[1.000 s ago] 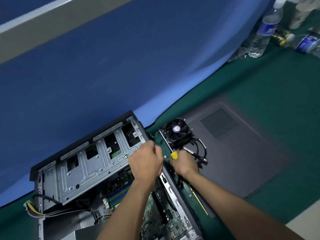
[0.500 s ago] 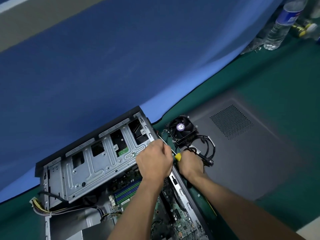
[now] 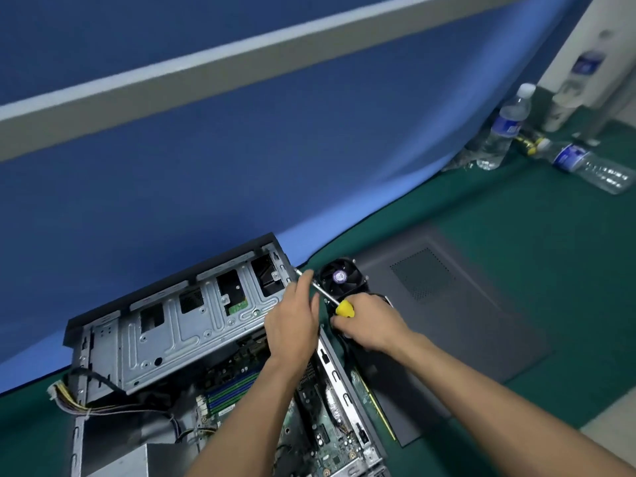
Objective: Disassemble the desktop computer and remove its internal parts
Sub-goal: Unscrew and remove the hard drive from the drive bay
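Two hands meet: right hand [image 3: 370,325] grips screwdriver [image 3: 330,299] (yellow handle), left hand [image 3: 292,321] pinches its shaft

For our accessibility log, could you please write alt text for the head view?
A person's right hand holds a yellow-handled screwdriver at the open grey metal computer case, left hand guiding its shaft. A black cooling fan lies beside it.

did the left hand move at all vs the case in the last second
Yes, slightly. The left hand was a closed fist at the case corner; now its fingers reach further out past that corner, along the screwdriver shaft toward the fan.
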Tool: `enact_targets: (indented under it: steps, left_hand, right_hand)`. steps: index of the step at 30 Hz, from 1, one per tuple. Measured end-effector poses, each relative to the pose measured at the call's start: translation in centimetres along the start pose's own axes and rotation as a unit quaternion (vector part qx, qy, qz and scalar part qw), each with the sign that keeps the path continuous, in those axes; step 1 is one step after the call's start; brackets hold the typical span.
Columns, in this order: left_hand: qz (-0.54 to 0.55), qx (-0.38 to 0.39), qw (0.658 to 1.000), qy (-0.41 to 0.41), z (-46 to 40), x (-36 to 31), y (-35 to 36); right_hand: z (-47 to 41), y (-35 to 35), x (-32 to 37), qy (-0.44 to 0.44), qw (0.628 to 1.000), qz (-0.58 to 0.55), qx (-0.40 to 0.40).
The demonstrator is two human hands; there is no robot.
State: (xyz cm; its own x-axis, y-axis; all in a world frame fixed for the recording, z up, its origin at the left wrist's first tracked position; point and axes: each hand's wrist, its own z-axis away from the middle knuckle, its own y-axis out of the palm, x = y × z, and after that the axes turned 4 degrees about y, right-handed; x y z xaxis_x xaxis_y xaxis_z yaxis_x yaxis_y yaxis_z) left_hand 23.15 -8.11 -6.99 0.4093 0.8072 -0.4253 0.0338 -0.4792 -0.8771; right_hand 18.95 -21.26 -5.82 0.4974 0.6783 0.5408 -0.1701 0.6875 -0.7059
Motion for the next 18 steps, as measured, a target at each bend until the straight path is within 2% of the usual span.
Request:
enact_targets:
  steps: [3,6,8,11,13,15,18]
  left_hand:
    - [0.044,-0.049,0.996,-0.058,0.5,0.2,-1.1]
    - [0.048,-0.069,0.99,-0.116,0.5,1.1,-2.8]
    - [0.067,-0.069,0.981,-0.166,0.4,2.0,-3.9]
    - [0.065,-0.051,0.982,-0.171,0.7,2.8,-4.5]
    - [0.056,-0.018,0.985,-0.165,0.7,2.8,-4.6]
    - [0.048,0.009,0.986,-0.157,0.6,2.7,-4.5]
    - [0.037,0.024,0.992,-0.119,0.4,3.4,-4.0]
  right_hand:
    - [0.8,-1.8,0.9,-0.032,0.999,0.021,0.039]
    - [1.1,-4.6,1.7,-0.02,0.986,-0.081,0.146]
    - [1.2,-6.6,2.4,-0.031,0.979,-0.129,0.158]
    - [1.3,-8.1,4.3,-0.07,0.96,-0.259,0.077]
    - [1.5,-8.0,6.0,-0.098,0.947,-0.305,-0.004]
    - [1.7,-7.5,7.6,-0.125,0.952,-0.259,-0.1]
    - [2.0,-7.1,9.5,-0.152,0.958,-0.106,-0.218]
